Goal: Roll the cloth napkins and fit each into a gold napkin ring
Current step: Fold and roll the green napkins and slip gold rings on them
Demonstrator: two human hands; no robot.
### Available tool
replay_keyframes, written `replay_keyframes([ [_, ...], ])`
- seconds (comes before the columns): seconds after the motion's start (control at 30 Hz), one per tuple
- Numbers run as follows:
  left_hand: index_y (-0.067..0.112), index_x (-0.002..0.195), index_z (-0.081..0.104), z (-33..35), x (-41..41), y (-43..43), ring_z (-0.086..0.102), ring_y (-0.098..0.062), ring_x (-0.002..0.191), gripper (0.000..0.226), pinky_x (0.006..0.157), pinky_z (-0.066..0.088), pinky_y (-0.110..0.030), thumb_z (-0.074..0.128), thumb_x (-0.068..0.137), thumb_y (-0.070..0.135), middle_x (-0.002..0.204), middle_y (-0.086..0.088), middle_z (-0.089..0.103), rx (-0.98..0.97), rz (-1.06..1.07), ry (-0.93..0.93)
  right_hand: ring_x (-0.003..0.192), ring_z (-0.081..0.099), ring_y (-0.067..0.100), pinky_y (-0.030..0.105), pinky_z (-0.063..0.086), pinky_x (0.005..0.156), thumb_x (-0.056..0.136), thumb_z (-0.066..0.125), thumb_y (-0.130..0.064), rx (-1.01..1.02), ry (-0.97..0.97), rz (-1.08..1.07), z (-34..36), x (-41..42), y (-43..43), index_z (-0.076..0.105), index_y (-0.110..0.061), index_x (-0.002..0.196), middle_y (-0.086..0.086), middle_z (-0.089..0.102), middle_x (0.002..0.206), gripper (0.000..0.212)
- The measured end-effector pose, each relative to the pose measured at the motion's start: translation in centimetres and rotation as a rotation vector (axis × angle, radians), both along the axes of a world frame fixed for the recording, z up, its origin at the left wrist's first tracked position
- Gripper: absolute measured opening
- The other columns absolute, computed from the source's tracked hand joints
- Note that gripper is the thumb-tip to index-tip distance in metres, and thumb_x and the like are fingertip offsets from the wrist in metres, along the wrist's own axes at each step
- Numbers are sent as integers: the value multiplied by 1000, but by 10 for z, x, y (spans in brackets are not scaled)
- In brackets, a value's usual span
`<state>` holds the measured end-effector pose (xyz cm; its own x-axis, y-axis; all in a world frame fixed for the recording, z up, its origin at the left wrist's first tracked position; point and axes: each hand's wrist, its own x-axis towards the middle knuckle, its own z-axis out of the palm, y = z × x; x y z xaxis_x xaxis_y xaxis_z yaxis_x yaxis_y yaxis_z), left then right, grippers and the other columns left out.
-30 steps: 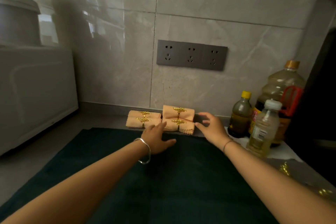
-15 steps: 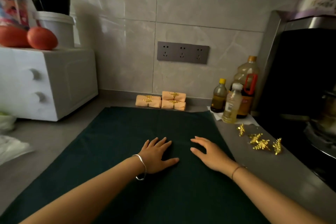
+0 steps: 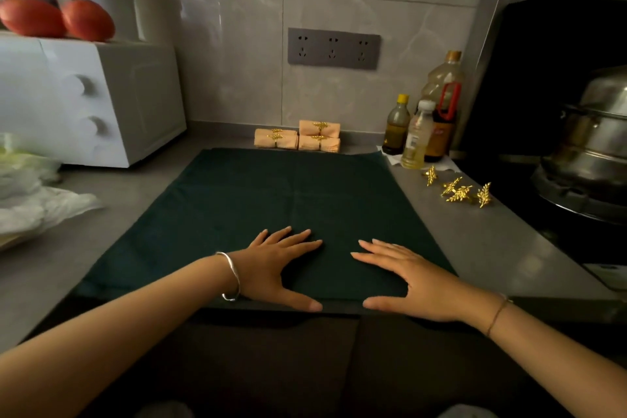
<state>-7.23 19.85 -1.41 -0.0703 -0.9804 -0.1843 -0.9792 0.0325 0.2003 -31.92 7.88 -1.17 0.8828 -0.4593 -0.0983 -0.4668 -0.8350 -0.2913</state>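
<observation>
A dark green cloth napkin (image 3: 288, 193) lies spread flat on the grey counter. My left hand (image 3: 276, 265) and my right hand (image 3: 403, 276) rest palm down on its near edge, fingers spread, holding nothing. Against the back wall sit several rolled peach napkins (image 3: 298, 139), each in a gold leaf ring, some stacked. Several loose gold napkin rings (image 3: 458, 192) lie on the counter to the right of the green cloth.
A white appliance (image 3: 88, 102) with two red fruits (image 3: 57, 19) on top stands at the left. Plastic bags (image 3: 30, 200) lie in front of it. Oil bottles (image 3: 424, 125) stand back right, beside a black stove with a steel pot (image 3: 590, 149).
Both hands drew back from the peach rolls at the wall to the near edge of the green cloth. The view pulled back and now takes in the counter's front edge.
</observation>
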Motion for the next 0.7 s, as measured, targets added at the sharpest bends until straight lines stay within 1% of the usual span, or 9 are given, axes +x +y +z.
replay_keyframes([
  [0.07,46,146,-3,-1,0,6,-15,-13,143,101,114,-12,-43,54,68,77,155,18,-10,-26,-16,-2,133,-5,-14,21,3,110,71,50,-75,-26,5,17,3,-3,5,18,-58,138,-38,0,142,76],
  [0.13,46,146,-1,-3,1,10,-13,-11,143,97,115,-9,-42,53,71,75,155,19,-7,-51,-22,5,133,-1,-14,22,6,110,70,51,-75,-38,-8,29,3,-4,8,21,-59,136,-38,4,143,74],
  [0.27,47,146,6,0,5,18,-7,-8,144,88,117,-3,-40,51,75,73,155,20,0,-72,-27,61,134,9,-14,25,14,113,77,53,-67,-20,-69,38,3,-5,9,31,-61,127,-37,17,142,55],
  [0.33,44,146,9,4,6,20,-5,-6,143,85,116,0,-37,54,78,68,155,19,3,-59,-17,88,133,12,-13,24,14,113,76,56,-65,-6,-71,41,5,-4,10,35,-58,128,-37,20,142,56],
  [0.4,42,147,12,5,8,21,-3,-7,144,82,116,1,-36,55,80,63,156,18,4,-57,-22,98,133,13,-13,23,14,112,72,55,-68,1,-64,45,7,-4,10,37,-56,129,-37,21,141,61],
  [0.47,42,146,14,5,9,22,-2,-7,144,78,117,2,-36,54,82,61,156,17,5,-69,-27,111,133,16,-13,22,16,111,71,52,-70,3,-91,41,7,-2,10,40,-55,127,-37,25,139,59],
  [0.57,43,145,21,2,11,23,2,-4,143,70,116,5,-30,52,85,58,155,19,11,-101,-27,157,131,23,-13,20,19,110,80,54,-60,-39,-140,43,4,1,10,46,-52,125,-37,31,136,46],
  [0.63,42,144,26,2,13,23,7,-1,142,64,114,8,-25,50,86,57,153,20,17,-126,-25,173,127,29,-16,16,22,108,85,55,-52,-64,-177,53,3,2,10,52,-49,121,-37,38,130,36],
  [0.7,40,142,32,4,14,24,14,0,141,58,115,11,-23,46,88,57,151,20,24,-151,-21,165,119,39,-17,11,29,103,88,55,-44,-83,-219,61,4,4,11,58,-45,116,-35,47,123,28],
])
